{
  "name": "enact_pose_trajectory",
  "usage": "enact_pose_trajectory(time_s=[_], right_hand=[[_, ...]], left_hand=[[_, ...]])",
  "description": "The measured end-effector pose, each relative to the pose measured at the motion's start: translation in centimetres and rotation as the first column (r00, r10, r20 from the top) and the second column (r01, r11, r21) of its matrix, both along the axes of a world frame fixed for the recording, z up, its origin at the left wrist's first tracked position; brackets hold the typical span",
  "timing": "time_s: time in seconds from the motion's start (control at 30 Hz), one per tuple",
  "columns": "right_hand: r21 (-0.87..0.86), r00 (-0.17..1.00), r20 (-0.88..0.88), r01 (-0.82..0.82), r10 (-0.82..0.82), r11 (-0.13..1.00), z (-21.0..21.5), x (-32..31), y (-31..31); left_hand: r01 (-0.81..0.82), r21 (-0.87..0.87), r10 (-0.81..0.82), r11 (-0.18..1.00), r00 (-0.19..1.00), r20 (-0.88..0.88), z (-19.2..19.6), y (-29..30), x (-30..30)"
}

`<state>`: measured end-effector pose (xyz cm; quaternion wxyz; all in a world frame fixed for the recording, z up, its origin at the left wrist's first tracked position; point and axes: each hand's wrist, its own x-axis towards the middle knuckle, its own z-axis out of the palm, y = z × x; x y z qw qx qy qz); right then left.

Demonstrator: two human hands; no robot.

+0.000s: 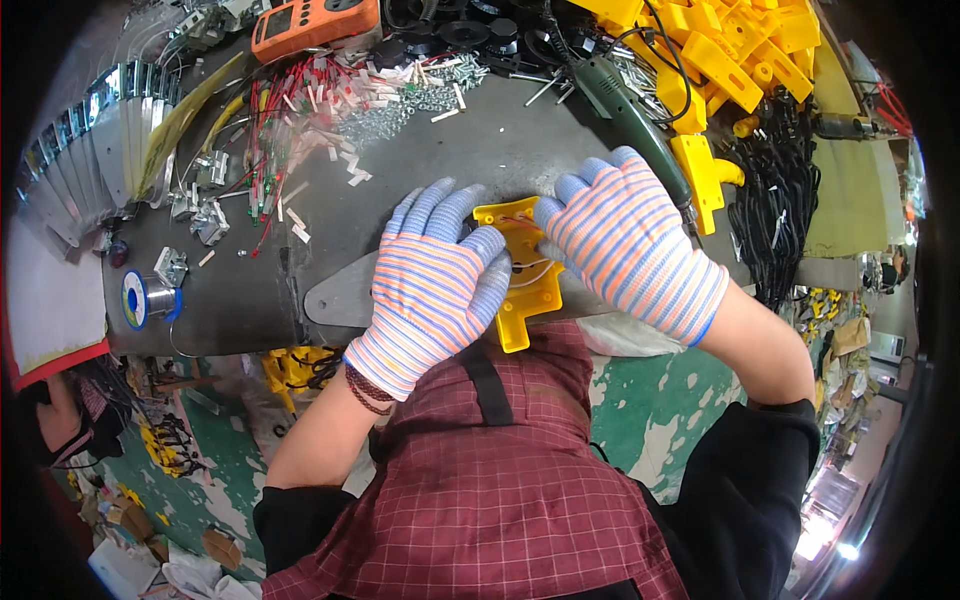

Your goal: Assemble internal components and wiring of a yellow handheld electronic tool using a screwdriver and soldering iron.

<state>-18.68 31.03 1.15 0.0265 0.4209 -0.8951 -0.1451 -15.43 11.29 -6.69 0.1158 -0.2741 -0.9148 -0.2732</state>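
Observation:
A yellow plastic housing half (512, 325) lies hollow side up at the near edge of the bench, with thin red and white wires (530, 272) inside it. My left hand (430, 285), in a striped knit glove, grips its left side, thumb and fingertips against the wall. Across from it, my gloved right hand (635, 245) is closed at the upper right edge, its curled fingertips by the wires; whatever small part they may pinch is hidden. A flat grey metal plate (340, 294) with a small hole sticks out from beneath my left hand.
A green power screwdriver (630, 115) lies beyond my right hand, near piled yellow housings (730, 50) and black cables (775, 200). Red-wired parts (275, 150), screws (440, 85) and an orange meter (312, 25) lie at the back. A solder spool (150, 300) stands left.

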Motion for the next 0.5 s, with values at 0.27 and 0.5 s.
enact_pose_trajectory(time_s=[0.27,0.5], right_hand=[[-0.445,0.941,0.271,0.309,-0.203,0.840,-1.9,0.6,1.8],[-0.637,0.965,0.199,0.259,-0.170,0.726,-2.4,-0.3,3.0]], left_hand=[[0.035,0.179,-0.021,0.983,0.997,-0.078,1.6,1.9,-1.6],[0.086,0.197,-0.109,0.977,0.988,0.109,-0.7,3.1,-3.1]])
